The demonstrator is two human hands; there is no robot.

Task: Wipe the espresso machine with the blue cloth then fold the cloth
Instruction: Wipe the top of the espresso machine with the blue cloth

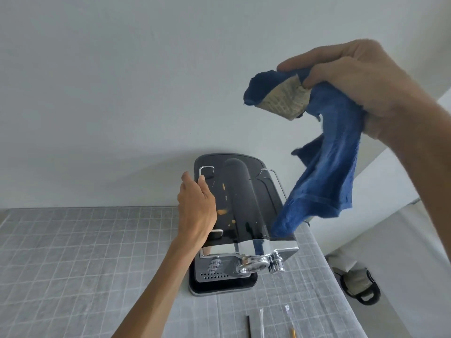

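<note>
A black and chrome espresso machine stands on the grid-patterned tablecloth against the white wall. Small orange-brown specks lie on its glossy top. My left hand rests flat against the machine's left side, by the chrome rail, fingers together and holding nothing. My right hand is raised above and to the right of the machine, shut on the blue cloth. The cloth hangs down loosely, a beige label showing near my fingers. Its lowest corner touches or nearly touches the machine's top right front edge.
A grey-white gridded tablecloth covers the table. Near the front edge lie a black stick, a clear wrapped straw and a pencil. The table's right edge drops to the floor, where a foot in a sandal stands.
</note>
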